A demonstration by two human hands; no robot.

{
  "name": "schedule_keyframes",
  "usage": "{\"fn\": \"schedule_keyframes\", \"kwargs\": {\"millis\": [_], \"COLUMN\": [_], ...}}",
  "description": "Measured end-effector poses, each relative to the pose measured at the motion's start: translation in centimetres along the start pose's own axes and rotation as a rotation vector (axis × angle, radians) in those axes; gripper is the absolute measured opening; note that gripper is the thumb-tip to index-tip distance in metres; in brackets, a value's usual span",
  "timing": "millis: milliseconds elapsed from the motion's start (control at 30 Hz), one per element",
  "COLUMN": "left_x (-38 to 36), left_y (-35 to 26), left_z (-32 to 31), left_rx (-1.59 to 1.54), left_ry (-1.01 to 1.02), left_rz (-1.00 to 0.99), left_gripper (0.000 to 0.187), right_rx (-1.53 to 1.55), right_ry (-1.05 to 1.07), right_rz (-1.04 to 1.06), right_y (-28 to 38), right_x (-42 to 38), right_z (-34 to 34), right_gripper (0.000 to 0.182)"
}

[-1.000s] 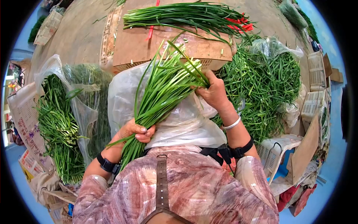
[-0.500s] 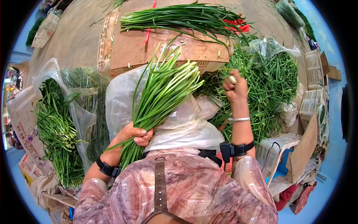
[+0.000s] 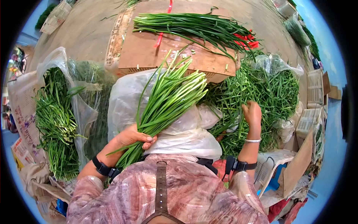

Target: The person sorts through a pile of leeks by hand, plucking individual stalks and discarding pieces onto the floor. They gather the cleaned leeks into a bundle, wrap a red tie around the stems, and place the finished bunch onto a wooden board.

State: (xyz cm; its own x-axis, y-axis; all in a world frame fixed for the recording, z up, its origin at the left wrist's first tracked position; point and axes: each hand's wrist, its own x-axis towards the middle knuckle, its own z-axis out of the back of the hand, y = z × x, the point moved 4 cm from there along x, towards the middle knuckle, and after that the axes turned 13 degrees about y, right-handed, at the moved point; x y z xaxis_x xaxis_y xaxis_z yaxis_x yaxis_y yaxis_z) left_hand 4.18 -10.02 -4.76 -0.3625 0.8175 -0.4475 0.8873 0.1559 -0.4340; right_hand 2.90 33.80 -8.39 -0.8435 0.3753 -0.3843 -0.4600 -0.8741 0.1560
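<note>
The left hand point(image 3: 132, 137) is closed around the lower stems of a chive bunch point(image 3: 167, 99), which fans toward 1 o'clock over a plastic sheet point(image 3: 130, 97). At 3 o'clock, the right hand point(image 3: 252, 113) rests in the loose chive pile point(image 3: 272, 89); whether it grips anything cannot be told. At 12 o'clock, a tied bundle point(image 3: 194, 27) lies on a cardboard box point(image 3: 149, 52).

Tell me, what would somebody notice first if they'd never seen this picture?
Probably the big fan of long green stalks in the middle, gripped near its base by the left hand. To the right, the right hand reaches into a loose green heap. At the top, another bunch lies across a brown cardboard box beside red ties.
</note>
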Motion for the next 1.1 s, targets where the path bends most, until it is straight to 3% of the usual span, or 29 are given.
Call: {"fn": "schedule_keyframes", "kwargs": {"millis": [67,200,400,467,533,600,667,700,733,800,867,900,933,1000,1033,1100], "left_x": [0.1,0.2,-0.4,-0.7,-0.7,-0.5,-0.4,-0.4,-0.4,-0.4,-0.5,-0.5,-0.4,-0.3,-0.2,-0.1], "left_y": [0.0,0.0,-0.5,-1.0,-0.9,-1.0,-1.0,-1.0,-0.9,-0.9,-1.2,-1.2,-1.2,-1.3,-1.3,-1.5], "left_z": [-0.1,-0.2,0.0,-0.1,-0.2,-0.3,-0.4,-0.4,-0.3,-0.4,-0.9,-0.9,-0.9,-0.9,-1.1,-1.5], "left_rx": [0.031,0.087,0.332,0.555,0.492,0.434,0.413,0.414,0.443,0.473,0.513,0.510,0.538,0.566,0.566,0.571], "left_ry": [0.030,-0.007,-0.081,-0.145,-0.124,-0.100,-0.065,-0.066,-0.072,-0.080,-0.091,-0.093,-0.089,-0.085,-0.084,-0.082], "left_rz": [0.023,0.031,0.033,0.068,0.047,0.029,0.023,0.026,0.049,0.071,0.074,0.072,0.073,0.077,0.078,0.082], "left_gripper": [0.042,0.045,0.042,0.044,0.045,0.045,0.040,0.040,0.038,0.035,0.030,0.030,0.030,0.030,0.031,0.033], "right_rx": [0.380,0.348,0.336,0.484,1.183,1.261,1.158,1.284,1.592,1.746,1.434,1.020,1.018,0.830,0.670,0.417], "right_ry": [-0.102,-0.146,-0.062,0.024,0.477,0.418,0.449,0.461,0.413,0.457,0.318,0.261,0.263,0.085,0.135,0.029], "right_rz": [0.346,0.954,1.200,1.177,0.877,0.892,0.777,0.725,0.516,0.590,0.372,0.359,0.361,0.667,0.763,1.019], "right_y": [7.8,20.0,23.1,22.1,20.2,19.3,17.9,17.2,16.7,13.9,11.4,10.3,10.7,13.5,16.0,20.4], "right_x": [-1.1,-3.4,-2.7,-3.5,-2.4,-2.1,-1.1,-0.3,-0.2,2.1,2.7,3.6,3.4,1.1,-0.8,-3.7], "right_z": [3.9,6.6,4.0,4.4,3.3,3.8,3.3,3.2,3.0,3.0,3.9,4.0,4.1,5.6,6.5,6.1], "right_gripper": [0.033,0.031,0.024,0.017,0.008,0.009,0.011,0.014,0.014,0.015,0.015,0.013,0.013,0.010,0.014,0.026]}}
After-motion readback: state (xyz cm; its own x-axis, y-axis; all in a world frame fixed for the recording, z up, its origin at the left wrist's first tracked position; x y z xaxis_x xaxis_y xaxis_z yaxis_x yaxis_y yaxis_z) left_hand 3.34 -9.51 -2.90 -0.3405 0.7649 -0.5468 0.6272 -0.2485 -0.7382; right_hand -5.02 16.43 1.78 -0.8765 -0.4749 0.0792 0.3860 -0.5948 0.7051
